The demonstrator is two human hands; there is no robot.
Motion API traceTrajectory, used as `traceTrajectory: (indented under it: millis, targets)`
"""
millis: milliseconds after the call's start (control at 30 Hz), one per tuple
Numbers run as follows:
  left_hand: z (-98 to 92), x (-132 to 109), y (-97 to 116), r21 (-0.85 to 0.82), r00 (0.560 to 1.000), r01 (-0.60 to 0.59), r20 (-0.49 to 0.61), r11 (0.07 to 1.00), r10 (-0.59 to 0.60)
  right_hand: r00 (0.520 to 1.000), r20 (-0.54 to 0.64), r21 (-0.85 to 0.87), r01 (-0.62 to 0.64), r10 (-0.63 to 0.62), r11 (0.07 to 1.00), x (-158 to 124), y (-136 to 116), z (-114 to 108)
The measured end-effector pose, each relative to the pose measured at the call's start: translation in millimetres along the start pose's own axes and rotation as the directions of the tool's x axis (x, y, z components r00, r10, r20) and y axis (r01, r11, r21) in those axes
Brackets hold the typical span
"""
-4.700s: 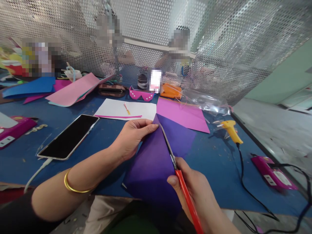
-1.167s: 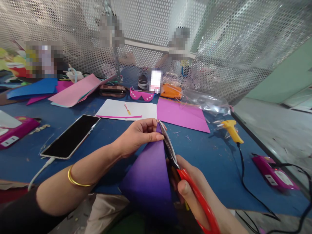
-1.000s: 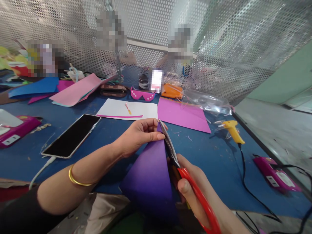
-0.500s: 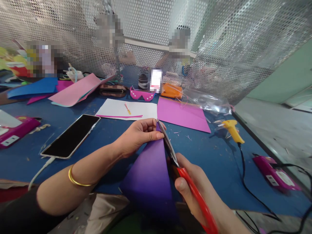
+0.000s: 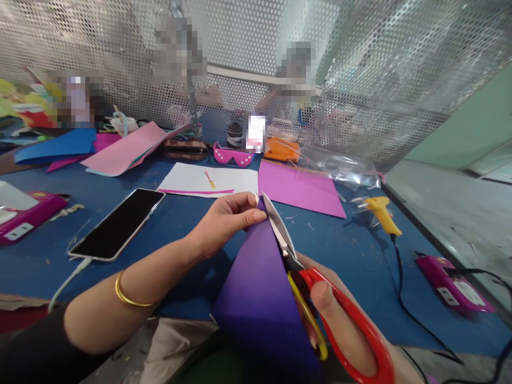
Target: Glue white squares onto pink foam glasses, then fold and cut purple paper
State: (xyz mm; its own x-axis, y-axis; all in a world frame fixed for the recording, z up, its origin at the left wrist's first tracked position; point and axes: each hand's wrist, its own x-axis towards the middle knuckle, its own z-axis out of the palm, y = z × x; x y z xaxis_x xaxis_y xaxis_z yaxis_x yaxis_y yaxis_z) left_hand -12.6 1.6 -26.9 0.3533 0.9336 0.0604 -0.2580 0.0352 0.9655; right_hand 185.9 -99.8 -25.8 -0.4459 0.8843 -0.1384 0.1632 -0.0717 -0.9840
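A purple sheet (image 5: 262, 282) hangs over the table's front edge, narrow at the top and wide below. My left hand (image 5: 226, 218) pinches its upper end between thumb and fingers. Scissors (image 5: 352, 314) with red and yellow handles are in my right hand (image 5: 340, 304), thumb through the red loop. Their blades are parted and lie along the sheet's upper right edge, close to my left fingertips. A gold bangle circles my left forearm.
Around the blue table (image 5: 188, 213) lie a phone (image 5: 118, 224) with cable, white paper (image 5: 176, 176), magenta paper (image 5: 300, 186), pink glasses (image 5: 233, 156), a yellow glue gun (image 5: 382, 213) and power strips (image 5: 454, 282). A perforated screen (image 5: 248, 42) stands behind.
The scissors' blades and handles have spread apart, and my right hand has shifted right with them. The sheet's lower part has swung right and its face has turned more toward the camera.
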Motion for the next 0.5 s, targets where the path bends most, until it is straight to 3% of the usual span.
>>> traceTrajectory:
  millis: [300, 500]
  targets:
    - [1.2, -1.0, -1.9, -0.025, 0.998, 0.057, -0.034, 0.998, -0.058, 0.996, -0.040, -0.090, 0.075, -0.079, 0.993, 3.0, -8.2, 2.5]
    - [2.5, -1.0, -0.5, -0.021, 0.997, 0.058, -0.049, 0.998, -0.059, 0.986, -0.110, -0.321, 0.087, -0.128, 0.943, 5.3, -2.1, -1.1]
